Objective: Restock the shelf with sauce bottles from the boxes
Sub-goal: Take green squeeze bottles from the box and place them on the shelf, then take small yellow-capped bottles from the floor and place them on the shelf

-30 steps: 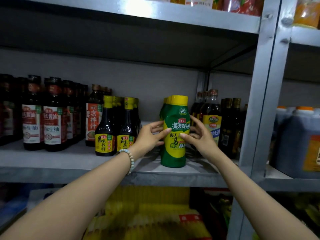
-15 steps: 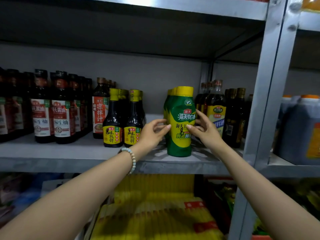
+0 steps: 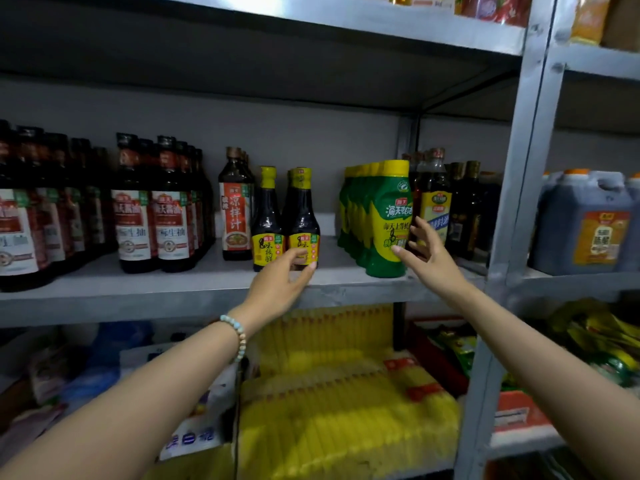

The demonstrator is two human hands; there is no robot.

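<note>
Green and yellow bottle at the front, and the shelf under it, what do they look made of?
Green and yellow bottle: probably plastic under a glossy printed sleeve, going by its curved waist and sheen. Shelf: seemingly dull grey metal, given its thin folded edge.

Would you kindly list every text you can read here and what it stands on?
"凉拌汁": red label, tall dark glass bottle.
"生抽": white-and-red label, dark soy bottle.
"味极鲜": yellow label, small yellow-capped dark bottle.
"海天": green-and-yellow plastic squeeze bottle; its smaller print is blurred.
Orange label on the blue-grey plastic jug: too blurred to read.
</note>
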